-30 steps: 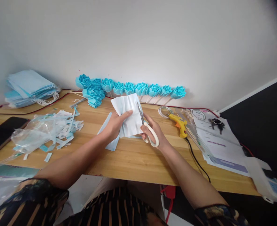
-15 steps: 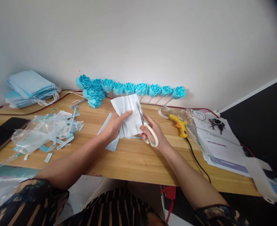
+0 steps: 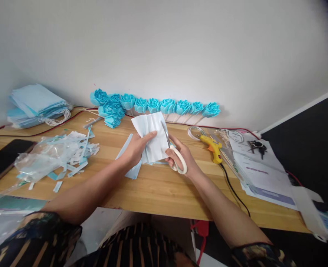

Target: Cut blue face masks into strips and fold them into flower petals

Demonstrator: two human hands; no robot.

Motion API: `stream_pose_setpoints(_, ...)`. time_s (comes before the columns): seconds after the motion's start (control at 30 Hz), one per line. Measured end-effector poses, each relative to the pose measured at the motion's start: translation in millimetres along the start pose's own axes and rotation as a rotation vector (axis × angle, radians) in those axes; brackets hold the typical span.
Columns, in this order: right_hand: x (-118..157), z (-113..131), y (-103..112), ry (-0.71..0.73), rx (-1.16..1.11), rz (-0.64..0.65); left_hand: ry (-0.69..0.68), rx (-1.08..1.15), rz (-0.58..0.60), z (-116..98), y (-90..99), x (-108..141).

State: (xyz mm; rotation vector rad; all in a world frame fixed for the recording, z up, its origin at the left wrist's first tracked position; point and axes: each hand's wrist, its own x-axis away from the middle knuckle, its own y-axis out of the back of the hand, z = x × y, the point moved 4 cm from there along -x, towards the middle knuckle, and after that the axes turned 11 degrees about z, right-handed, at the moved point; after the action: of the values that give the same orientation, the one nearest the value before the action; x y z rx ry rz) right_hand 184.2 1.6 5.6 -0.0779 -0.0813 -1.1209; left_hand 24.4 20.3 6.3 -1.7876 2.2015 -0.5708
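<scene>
Pleated white mask fabric [image 3: 154, 139] is pinched in my left hand [image 3: 137, 148], thumb on top, a little above the wooden table [image 3: 164, 193]. My right hand [image 3: 183, 157] is closed on scissors with white handles [image 3: 180, 161]. Their metal blades lie along the right edge of the fabric, pointing up and away. Beneath the hands, a light blue strip [image 3: 133, 171] rests on the table. Parts of my left fingers are hidden behind the fabric.
Blue fabric flowers [image 3: 168, 105] on sticks line the wall. At left are stacked masks [image 3: 38, 100], a plastic bag [image 3: 47, 155], scraps [image 3: 77, 148] and a phone [image 3: 5, 159]. At right lie a yellow glue gun [image 3: 214, 148], papers [image 3: 258, 167] and keys [image 3: 257, 147].
Both hands, the fabric and the scissors hold nearly the same position; the blades look slightly closer together along the fabric's right edge.
</scene>
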Motion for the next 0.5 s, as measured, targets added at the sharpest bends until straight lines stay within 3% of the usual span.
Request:
stream_pose_setpoints(0.27, -2.1, -2.5, 0.9, -0.027, -0.006, 0.018, -0.042, 0.010, 0.087, -6.9, 4.4, -6.2)
stream_pose_setpoints(0.5, -3.0, -4.4, 0.2, -0.014, 0.028, 0.060, -0.018, 0.023, 0.037, -11.0, 5.1, -6.2)
